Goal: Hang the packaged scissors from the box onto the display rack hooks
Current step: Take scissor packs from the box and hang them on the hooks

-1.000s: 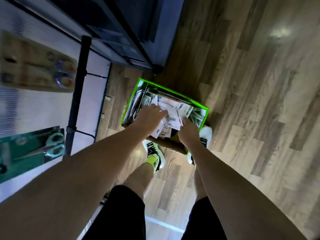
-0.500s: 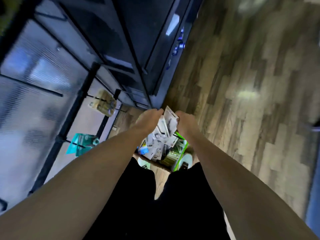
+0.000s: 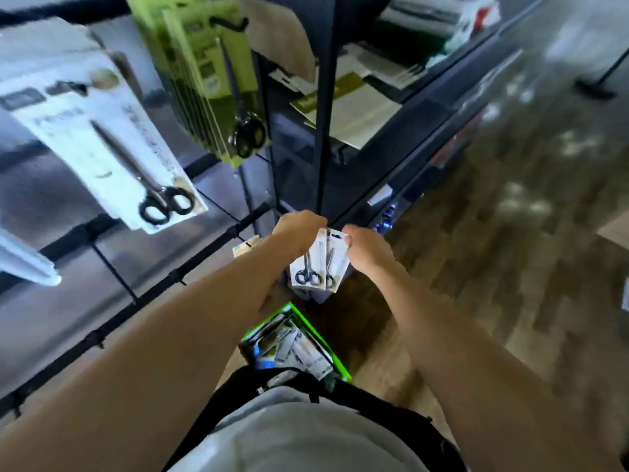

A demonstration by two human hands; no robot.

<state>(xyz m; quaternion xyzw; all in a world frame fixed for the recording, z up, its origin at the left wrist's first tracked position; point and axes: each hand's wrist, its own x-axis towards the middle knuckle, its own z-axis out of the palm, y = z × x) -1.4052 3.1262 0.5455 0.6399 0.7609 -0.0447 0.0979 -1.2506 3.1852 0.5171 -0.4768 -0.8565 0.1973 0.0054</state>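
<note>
Scissor packs (image 3: pixel 318 264), long axis upright, pinched at top between left hand (image 3: pixel 297 231) and right hand (image 3: pixel 366 252), frame centre, below rack hooks (image 3: pixel 231 23).

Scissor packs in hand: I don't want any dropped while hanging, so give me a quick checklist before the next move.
1. Left hand grips the scissor packs: ok.
2. Right hand pinches the packs' top edge: ok.
3. Packs clear of the green box: ok, held above it.
4. One pack separated for hanging: not ok, several are bunched together.
5. Hang hole lined up with a free hook: cannot tell, too blurred.
6. Rack within reach: ok, directly ahead.
</note>
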